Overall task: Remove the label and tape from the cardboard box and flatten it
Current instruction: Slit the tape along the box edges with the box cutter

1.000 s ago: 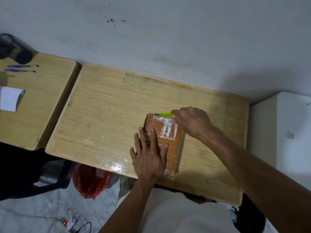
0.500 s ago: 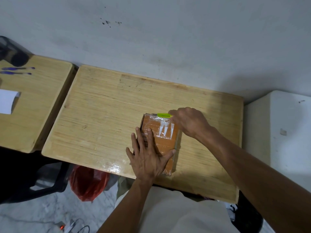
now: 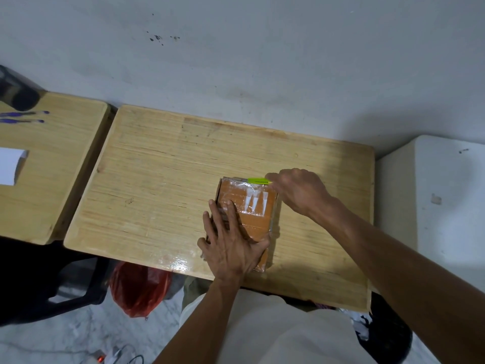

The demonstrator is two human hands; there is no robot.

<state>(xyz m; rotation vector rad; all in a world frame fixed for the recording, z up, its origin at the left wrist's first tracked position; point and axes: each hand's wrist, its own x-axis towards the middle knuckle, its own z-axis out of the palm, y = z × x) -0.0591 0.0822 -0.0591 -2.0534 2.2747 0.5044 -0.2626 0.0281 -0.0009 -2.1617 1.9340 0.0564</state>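
Note:
A small orange cardboard box (image 3: 258, 219), wrapped in shiny clear tape with white label scraps (image 3: 256, 201) on top, lies on the wooden table (image 3: 162, 185) near its front edge. My left hand (image 3: 231, 245) presses flat on the near half of the box, fingers spread. My right hand (image 3: 298, 191) sits at the box's far right corner, gripping a lime-green cutter (image 3: 257, 181) that lies along the far edge of the box. The cutter's tip is hard to make out.
A second wooden table (image 3: 52, 164) stands to the left with two purple pens (image 3: 22, 117) and a white paper (image 3: 10, 166). A white block (image 3: 435, 200) stands at the right. A red plastic bag (image 3: 139, 290) and cables lie on the floor below.
Both hands stay on the box in the same places. The green cutter has slid slightly along the far edge; the camera view has shifted a little.

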